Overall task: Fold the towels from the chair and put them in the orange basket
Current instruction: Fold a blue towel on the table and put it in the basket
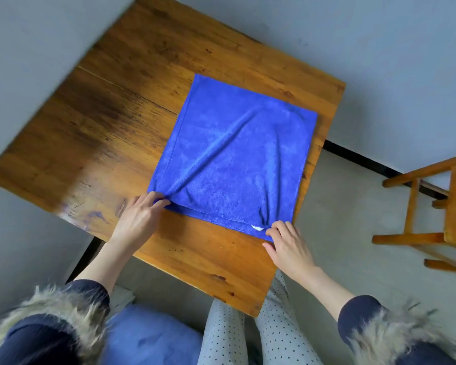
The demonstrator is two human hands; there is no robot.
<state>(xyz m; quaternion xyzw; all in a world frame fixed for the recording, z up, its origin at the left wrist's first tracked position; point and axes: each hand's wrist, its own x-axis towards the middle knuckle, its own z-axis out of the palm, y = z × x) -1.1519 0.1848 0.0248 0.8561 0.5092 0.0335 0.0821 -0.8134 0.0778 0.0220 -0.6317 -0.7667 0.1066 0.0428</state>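
Item: blue towel, lying on the wooden table, toward its 3 o'clock side. It looks doubled once; two hemmed layers show along the near edge, with a white tag near the 5 o'clock corner. A diagonal crease runs from 7 o'clock toward 1 o'clock.

My left hand pinches the 7 o'clock corner, fingers curled round the cloth. My right hand pinches the 5 o'clock corner by the tag.

Wooden chair, at 3 o'clock off the table: only part in view, no towels seen on it.

Orange basket: not in view.

Progress, as I judge it: first fold made; further folding and basketing remain. Towels already done: cannot tell.
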